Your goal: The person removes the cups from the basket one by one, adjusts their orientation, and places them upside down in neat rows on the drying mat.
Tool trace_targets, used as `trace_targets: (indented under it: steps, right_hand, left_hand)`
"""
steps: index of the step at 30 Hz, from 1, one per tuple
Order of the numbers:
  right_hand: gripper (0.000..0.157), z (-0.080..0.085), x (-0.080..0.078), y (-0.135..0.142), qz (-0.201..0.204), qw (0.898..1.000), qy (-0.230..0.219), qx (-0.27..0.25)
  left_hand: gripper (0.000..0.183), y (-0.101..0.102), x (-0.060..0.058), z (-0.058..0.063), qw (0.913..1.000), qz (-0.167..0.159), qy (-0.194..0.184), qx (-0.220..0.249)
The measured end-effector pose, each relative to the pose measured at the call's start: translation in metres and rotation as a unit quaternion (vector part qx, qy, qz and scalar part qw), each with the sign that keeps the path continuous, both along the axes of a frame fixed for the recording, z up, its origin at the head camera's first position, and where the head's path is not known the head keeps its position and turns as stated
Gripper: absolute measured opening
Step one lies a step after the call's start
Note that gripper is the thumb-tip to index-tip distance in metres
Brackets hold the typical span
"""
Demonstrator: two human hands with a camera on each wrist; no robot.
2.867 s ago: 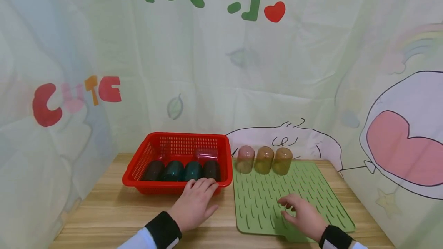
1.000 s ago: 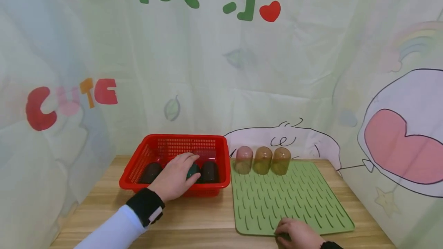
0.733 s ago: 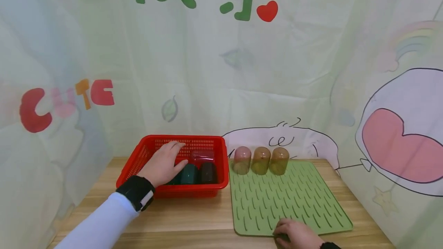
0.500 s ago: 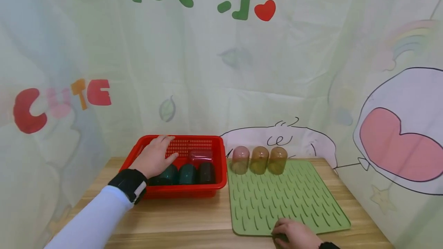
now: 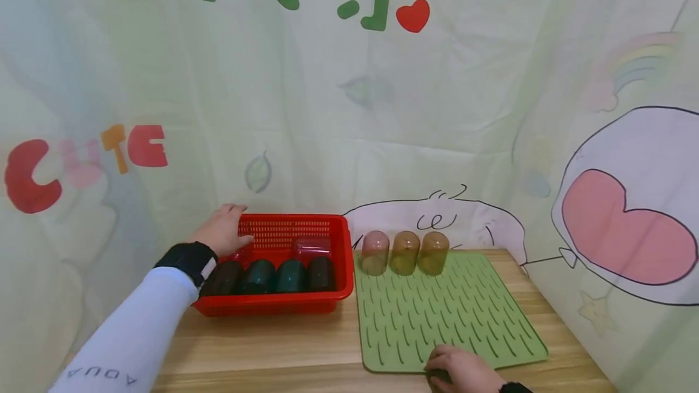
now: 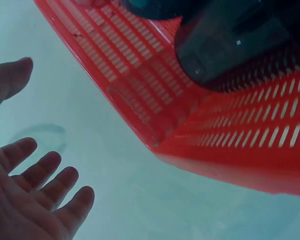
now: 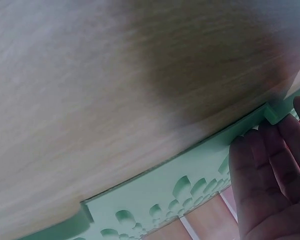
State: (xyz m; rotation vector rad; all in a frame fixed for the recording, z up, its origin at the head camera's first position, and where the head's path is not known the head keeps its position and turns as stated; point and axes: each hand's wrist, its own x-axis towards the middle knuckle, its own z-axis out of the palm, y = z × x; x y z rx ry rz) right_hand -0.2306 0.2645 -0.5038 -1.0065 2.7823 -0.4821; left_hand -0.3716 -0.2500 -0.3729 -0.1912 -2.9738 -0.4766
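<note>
My left hand [image 5: 219, 232] is at the back left corner of the red basket [image 5: 273, 299], thumb spread from the fingers. In the left wrist view that hand [image 6: 35, 195] holds nothing and appears beside the basket's rim. Dark cups lie in a row along the basket's front, among them a teal cup [image 5: 291, 276] and a blackish cup [image 5: 321, 274]. Behind them lies a clear pink cup [image 5: 312, 246]. My right hand [image 5: 461, 369] rests at the front edge of the green drying mat [image 5: 448, 314], fingers loosely bent; its fingertips touch the mat [image 7: 155, 187] in the right wrist view.
At the mat's back left, a pink cup [image 5: 375, 253] and two amber cups, one the right amber cup [image 5: 434, 253], stand upside down in a row. Everything sits on a wooden table [image 5: 262, 347]. A printed curtain [image 5: 306, 108] hangs close behind.
My left hand has moved left and back, off the front cups to the basket's far left corner. The right hand came down to the mat's front edge and has stayed there.
</note>
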Motion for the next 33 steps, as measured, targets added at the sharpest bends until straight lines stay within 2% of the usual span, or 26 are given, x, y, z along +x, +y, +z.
trace_targets:
  steps: [8, 14, 20, 24, 33]
  right_hand:
    - [0.006, -0.001, -0.002, 0.001, 0.008, 1.0, -0.002, -0.002]
    - [0.006, -0.003, -0.002, 0.002, 0.008, 1.0, 0.005, -0.007]
    - [0.008, -0.001, 0.0, 0.001, -0.004, 1.0, -0.001, -0.007]
    - [0.009, -0.001, 0.0, 0.001, 0.001, 1.0, 0.007, -0.009]
    - [0.011, -0.004, 0.0, 0.003, -0.014, 1.0, -0.015, -0.014]
  left_hand:
    - [0.087, -0.013, -0.02, -0.009, 0.9992, 0.009, -0.03, -0.024]
    - [0.09, -0.014, -0.028, -0.011, 0.9972, 0.023, -0.069, -0.017]
    - [0.089, -0.016, -0.037, -0.018, 0.9948, 0.034, -0.093, -0.025]
    - [0.087, -0.017, -0.044, -0.022, 0.9936, 0.044, -0.101, -0.026]
    - [0.086, -0.014, -0.053, -0.028, 0.992, 0.051, -0.114, -0.018]
